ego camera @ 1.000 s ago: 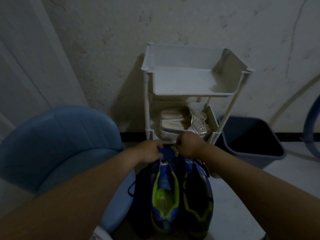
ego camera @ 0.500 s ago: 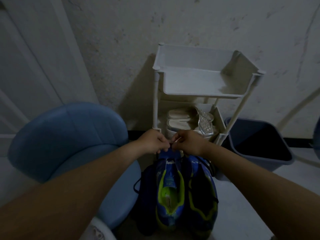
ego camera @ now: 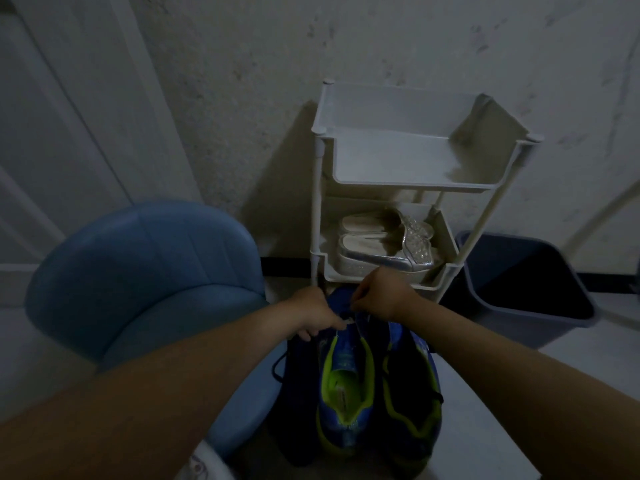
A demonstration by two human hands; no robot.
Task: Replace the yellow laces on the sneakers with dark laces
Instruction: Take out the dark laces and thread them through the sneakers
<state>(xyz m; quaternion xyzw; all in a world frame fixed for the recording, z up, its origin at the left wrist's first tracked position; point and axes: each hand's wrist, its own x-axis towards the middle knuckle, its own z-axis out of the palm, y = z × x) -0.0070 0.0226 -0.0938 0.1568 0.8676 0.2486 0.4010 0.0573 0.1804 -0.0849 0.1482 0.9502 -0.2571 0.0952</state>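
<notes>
The blue chair (ego camera: 138,271) fills the left. The white rack (ego camera: 398,161) stands against the wall with pale sandals (ego camera: 377,247) on its lower shelf, and a dark bin (ego camera: 526,292) sits to the right. The sneakers (ego camera: 346,389) stand on the floor in front of the rack, between chair and bin. They are side by side and touching, heels toward the person and toes toward the rack.

Both arms reach to the toe end of the sneaker nearer the chair. The left hand (ego camera: 311,317) has a closed grip, its fingertips pinching a thin pale strand (ego camera: 346,323) just above the tongue. The right hand (ego camera: 384,299) curls over the same spot, and I cannot tell what its grip holds, if anything. A dark cord (ego camera: 277,367) loops out beside that sneaker. It is likely one of the new laces, though the light is too poor to be sure.

The step looks like work at the lowest eyelets, whether threading or pulling free I cannot say. To do it well, pinch close to the tip so it stays stiff and steady the eyelet flap with the other hand. Feed from the same side at each eyelet, and draw both ends even before crossing upward. Tilting the shoe toward the light would help, since the eyelets barely show here
</notes>
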